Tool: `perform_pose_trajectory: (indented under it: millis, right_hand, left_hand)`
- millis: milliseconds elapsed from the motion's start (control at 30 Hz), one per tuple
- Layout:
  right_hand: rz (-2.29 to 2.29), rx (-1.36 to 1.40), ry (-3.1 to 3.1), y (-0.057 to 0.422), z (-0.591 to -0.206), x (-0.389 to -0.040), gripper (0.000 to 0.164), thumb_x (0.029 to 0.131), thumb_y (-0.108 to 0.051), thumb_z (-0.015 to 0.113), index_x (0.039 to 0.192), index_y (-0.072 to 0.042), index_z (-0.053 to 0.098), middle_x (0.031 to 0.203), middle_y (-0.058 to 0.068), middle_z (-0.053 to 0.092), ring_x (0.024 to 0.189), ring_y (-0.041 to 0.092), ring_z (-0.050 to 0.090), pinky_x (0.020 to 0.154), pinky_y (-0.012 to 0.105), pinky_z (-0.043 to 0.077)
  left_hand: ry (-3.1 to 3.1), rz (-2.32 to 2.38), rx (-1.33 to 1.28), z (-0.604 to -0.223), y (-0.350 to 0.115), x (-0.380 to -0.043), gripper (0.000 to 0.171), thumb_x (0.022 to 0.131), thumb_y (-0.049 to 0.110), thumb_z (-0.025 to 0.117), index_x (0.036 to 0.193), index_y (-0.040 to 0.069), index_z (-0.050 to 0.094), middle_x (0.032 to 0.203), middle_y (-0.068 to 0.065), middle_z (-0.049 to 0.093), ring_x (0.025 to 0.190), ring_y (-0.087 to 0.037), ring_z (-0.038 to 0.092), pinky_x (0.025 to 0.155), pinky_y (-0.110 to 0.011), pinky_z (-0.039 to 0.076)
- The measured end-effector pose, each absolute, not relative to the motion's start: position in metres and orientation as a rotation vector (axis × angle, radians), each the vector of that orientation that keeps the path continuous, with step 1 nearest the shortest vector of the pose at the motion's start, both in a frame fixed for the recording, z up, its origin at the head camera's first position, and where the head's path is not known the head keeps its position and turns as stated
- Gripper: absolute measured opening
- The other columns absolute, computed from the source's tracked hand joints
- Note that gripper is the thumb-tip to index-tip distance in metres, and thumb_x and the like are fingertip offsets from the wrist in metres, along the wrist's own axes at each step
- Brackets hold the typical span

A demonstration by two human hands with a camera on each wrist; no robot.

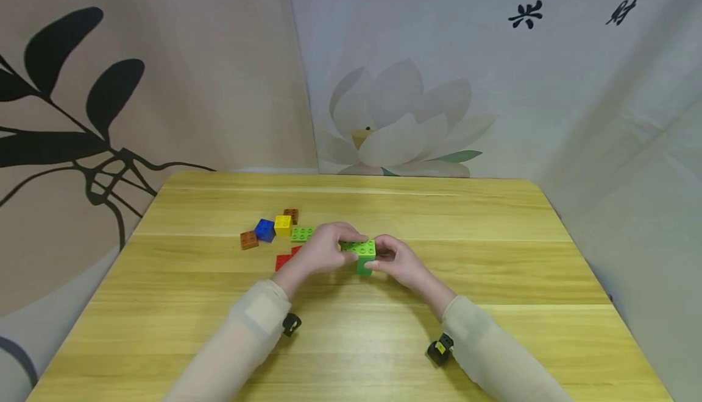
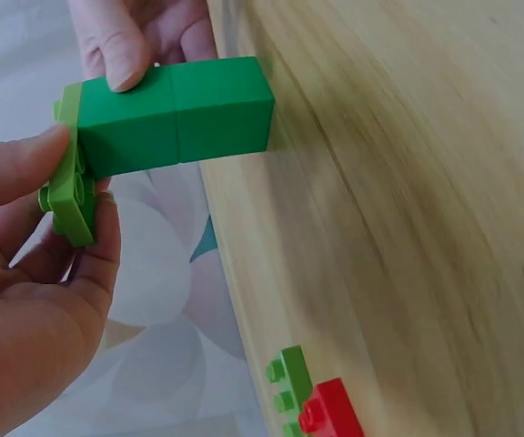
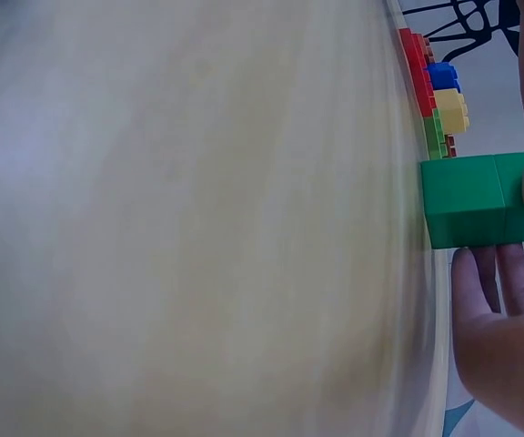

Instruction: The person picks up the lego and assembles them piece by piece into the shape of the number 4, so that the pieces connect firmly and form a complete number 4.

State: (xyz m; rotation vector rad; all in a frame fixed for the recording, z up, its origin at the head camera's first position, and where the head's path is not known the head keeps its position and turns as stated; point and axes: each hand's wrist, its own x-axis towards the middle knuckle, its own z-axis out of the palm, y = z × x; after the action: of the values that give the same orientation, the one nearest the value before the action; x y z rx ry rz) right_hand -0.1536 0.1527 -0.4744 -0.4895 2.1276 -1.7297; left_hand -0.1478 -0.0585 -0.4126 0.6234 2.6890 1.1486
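My left hand (image 1: 328, 248) pinches a flat light green building brick (image 2: 67, 164) between thumb and fingers. One end of this brick sits across the top of two dark green bricks (image 2: 176, 116), stacked one on the other; its other end juts out toward the left hand. From the other side my right hand (image 1: 403, 264) grips the dark green stack, thumb on one face and fingers behind, in the right wrist view. In the head view the stack (image 1: 364, 267) stands upright, and I cannot tell whether its bottom touches the table.
Left of the hands on the wooden table (image 1: 471, 225) lie a flat light green brick (image 1: 302, 234), a yellow brick (image 1: 283, 225), a blue brick (image 1: 265, 230), brown bricks (image 1: 249, 240) and red bricks (image 1: 283, 261), partly behind the left arm. A printed curtain (image 1: 411, 36) hangs behind the table.
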Motion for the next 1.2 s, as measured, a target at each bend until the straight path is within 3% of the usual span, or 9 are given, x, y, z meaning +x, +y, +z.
perform_pose_trajectory:
  millis: [533,833,1200]
  right_hand:
    - [-1.719,-0.498,2.128,0.152,-0.474,-0.153,0.036,0.091,-0.005,0.072,0.123,0.003,0.057,0.12,0.015,0.062,0.112,0.03,0.06,0.099,0.039,0.049]
    - [-1.733,-0.506,2.135,0.151,-0.475,-0.152,0.04,0.09,-0.004,0.072,0.125,0.005,0.055,0.122,0.019,0.061,0.114,0.035,0.059,0.103,0.045,0.045]
    - [-1.729,-0.5,2.154,0.151,-0.478,-0.152,0.039,0.089,-0.003,0.073,0.125,0.003,0.056,0.12,0.017,0.062,0.112,0.032,0.06,0.1,0.041,0.048]
  left_hand:
    - [2.636,1.253,0.607,-0.416,-0.063,-0.143,0.04,0.086,0.006,0.076,0.125,0.009,0.07,0.119,-0.006,0.067,0.111,-0.023,0.06,0.093,-0.04,0.052]
    - [2.607,1.376,0.663,-0.418,-0.082,-0.144,0.05,0.091,0.015,0.072,0.138,0.007,0.058,0.127,-0.007,0.065,0.119,-0.028,0.058,0.103,-0.047,0.045]
    - [2.763,1.426,0.537,-0.425,-0.111,-0.147,0.043,0.093,0.014,0.07,0.133,0.0,0.06,0.119,-0.012,0.068,0.11,-0.031,0.063,0.098,-0.053,0.047]
